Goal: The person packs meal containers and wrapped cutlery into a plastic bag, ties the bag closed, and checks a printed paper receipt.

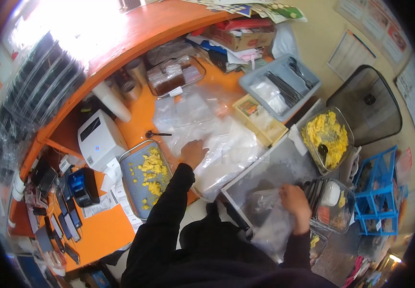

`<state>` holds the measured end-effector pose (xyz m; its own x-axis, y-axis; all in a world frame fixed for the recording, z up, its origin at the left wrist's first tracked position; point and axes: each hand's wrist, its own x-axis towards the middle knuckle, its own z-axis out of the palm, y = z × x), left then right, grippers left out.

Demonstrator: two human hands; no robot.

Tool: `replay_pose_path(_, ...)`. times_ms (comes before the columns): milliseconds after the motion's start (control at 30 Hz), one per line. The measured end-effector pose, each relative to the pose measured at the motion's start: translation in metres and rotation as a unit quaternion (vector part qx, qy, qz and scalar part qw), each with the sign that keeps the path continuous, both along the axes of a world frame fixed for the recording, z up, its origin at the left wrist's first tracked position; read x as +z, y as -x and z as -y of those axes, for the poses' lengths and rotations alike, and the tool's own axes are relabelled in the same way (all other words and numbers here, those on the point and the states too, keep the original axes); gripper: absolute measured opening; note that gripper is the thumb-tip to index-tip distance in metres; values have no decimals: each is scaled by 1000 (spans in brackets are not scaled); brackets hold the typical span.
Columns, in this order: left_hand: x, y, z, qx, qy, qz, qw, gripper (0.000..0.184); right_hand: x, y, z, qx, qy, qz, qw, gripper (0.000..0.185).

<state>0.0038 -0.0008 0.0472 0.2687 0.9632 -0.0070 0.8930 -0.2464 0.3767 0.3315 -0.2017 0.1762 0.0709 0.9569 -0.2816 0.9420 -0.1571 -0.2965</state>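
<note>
"How far is the work?"
"Right hand [296, 205] seems closed on a clear bag [268, 217]; I see no food inside. Left hand [194, 153], half curled by plastic sheets [231, 165]: hold, cannot tell."
"Yellow food [153, 165]?"
"In trays [135, 186]."

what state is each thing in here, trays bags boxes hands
left hand: on the plastic bags
plastic bags: flat, spread out
right hand: at the crumpled bag
crumpled bag: loose, wrinkled
left tray: partly covered, yellow food
right tray: heaped, yellow food
grey bin: open, holding utensils
</note>
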Motion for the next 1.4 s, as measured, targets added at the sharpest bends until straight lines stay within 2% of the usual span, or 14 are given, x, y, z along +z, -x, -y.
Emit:
replay_pose_path(133, -16, -15, -12, -7, 28, -32, 999, 58, -66, 13, -9, -83, -41, 210, 973, 28)
replay_pose_path(233, -8, -14, -21, -32, 99, 3, 995, 82, -31, 36, -20, -80, -179, 134, 971, 32)
replay_pose_path(367, -30, -11, -38, -72, 151, 60, 984, 104, -70, 70, -57, 99, -163, -206, 960, 34)
replay_pose_path(433, -19, -15, -32, -57, 153, 37, 986, 105, -75, 107, -68, 108, -109, -138, 978, 37)
replay_pose_path(567, -18, -14, -30, -70, 160, 102, 979, 107, -143, 123, -77, 133, -241, -18, 961, 49)
replay_pose_path(667, -51, -15, -34, -71, 172, 252, 950, 105, -145, 121, -75, 122, -246, -42, 961, 49)
replay_pose_path(867, -7, -33, -18, -112, 193, 332, 917, 91, -135, 120, -77, 117, -231, -74, 963, 47)
replay_pose_path(1067, -38, -33, -15, 13, 229, 316, 921, 94, -83, 134, -112, 62, -269, -134, 952, 40)
replay_pose_path(1100, -23, -39, -10, 50, 263, 202, 942, 81, -74, 142, -135, 85, -332, -152, 927, 35)
replay_pose_path(1167, -49, -47, 5, 30, 49, 180, 982, 67, -66, 163, -181, 233, -393, -175, 872, 30)
replay_pose_path(1200, -59, -52, 11, 19, -61, 163, 985, 61, -65, 180, -203, 305, -344, -106, 882, 33)
replay_pose_path(1233, -30, -61, 25, 99, 31, 202, 974, 48, -67, 194, -222, 374, -292, -35, 880, 35)
replay_pose_path(1333, -10, -78, 31, 104, 110, 59, 987, 39, -82, 219, -261, 516, -432, 223, 705, 41)
replay_pose_path(1400, -20, -89, 43, 136, 18, 73, 988, 31, -96, 226, -272, 528, -350, 252, 731, 43)
